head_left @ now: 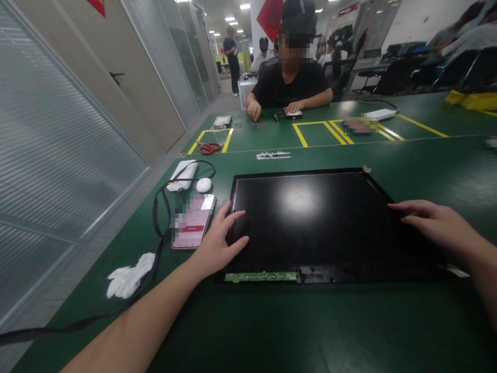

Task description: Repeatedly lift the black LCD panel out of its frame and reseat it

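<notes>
A flat black screen panel (322, 233) lies on the green table in front of me. A narrow green circuit board (260, 277) runs along the left part of its near edge. At the panel's left edge is my left hand (222, 243), fingers spread, with the thumb and fingertips over the border. My right hand (437, 224) is at the opposite edge, its thumb and forefinger apart and its other fingers partly hidden; whether it touches the panel I cannot tell. Just left of my left hand lies a phone (194, 223) with a lit screen.
A black strap (155, 212) winds past a white device (183, 173), a round white case (204, 185) and crumpled white gloves or tissue (130, 277). Red scissors (210, 148) lie farther back. Across the table, a person (289, 83) has one hand on a hard drive (292, 114).
</notes>
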Tool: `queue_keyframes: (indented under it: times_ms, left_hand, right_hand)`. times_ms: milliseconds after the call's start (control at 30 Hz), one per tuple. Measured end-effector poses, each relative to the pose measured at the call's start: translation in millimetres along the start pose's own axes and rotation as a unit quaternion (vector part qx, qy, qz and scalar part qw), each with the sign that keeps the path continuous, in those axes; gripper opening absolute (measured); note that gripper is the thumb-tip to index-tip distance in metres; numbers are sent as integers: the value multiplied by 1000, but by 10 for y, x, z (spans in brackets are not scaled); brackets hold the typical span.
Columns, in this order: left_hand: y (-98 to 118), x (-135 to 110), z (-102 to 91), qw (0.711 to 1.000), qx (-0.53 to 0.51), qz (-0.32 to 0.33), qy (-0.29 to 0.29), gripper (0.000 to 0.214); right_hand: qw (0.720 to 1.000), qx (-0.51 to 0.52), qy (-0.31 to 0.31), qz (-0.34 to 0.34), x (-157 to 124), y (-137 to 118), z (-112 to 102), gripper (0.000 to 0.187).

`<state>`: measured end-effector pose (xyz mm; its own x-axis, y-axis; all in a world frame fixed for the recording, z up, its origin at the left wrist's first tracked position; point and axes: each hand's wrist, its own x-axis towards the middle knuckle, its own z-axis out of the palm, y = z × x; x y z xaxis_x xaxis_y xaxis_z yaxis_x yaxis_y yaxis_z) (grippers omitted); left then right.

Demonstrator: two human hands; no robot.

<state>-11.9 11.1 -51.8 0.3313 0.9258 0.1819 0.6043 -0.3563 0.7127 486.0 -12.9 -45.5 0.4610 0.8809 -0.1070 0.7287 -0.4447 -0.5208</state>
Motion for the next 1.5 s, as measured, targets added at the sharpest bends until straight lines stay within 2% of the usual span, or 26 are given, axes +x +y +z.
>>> queue_keyframes:
  times_ms: [167, 300, 500, 800, 867, 1000, 1100, 1300, 1500]
  left_hand:
    - [22, -21, -120, 984, 96, 132, -69, 49]
    - [56, -21, -76, 975, 116, 182, -54, 41]
    - [78, -5, -15, 979, 106, 171, 10, 27]
    - [110, -48, -47, 980, 138, 144, 6, 41]
    - [142, -120, -100, 979, 147, 141, -19, 43]
    - [209, -238, -289, 965, 154, 131, -166, 42]
    - [243, -222, -408, 953, 146, 123, -236, 42]
    - [231, -61, -440, 941, 159, 133, -266, 36]
    - [239, 47, -468, 935, 186, 115, -281, 49]
  right_hand:
    - [999, -21, 3, -26, 56, 75, 26, 48]
    - [999, -32, 12, -35, 134, 174, 61, 45]
    - [999, -31, 1, -24, 167, 193, 93, 42]
    - [998, -10, 32, -43, 146, 192, 161, 41]
    - [998, -1, 32, -52, 149, 209, 167, 41]
    - [997, 9, 36, -64, 155, 221, 174, 39]
    - [996, 12, 42, -78, 153, 230, 186, 37]
    - [991, 23, 61, -116, 126, 296, 249, 36]
    - [988, 37, 79, -130, 131, 335, 310, 37]
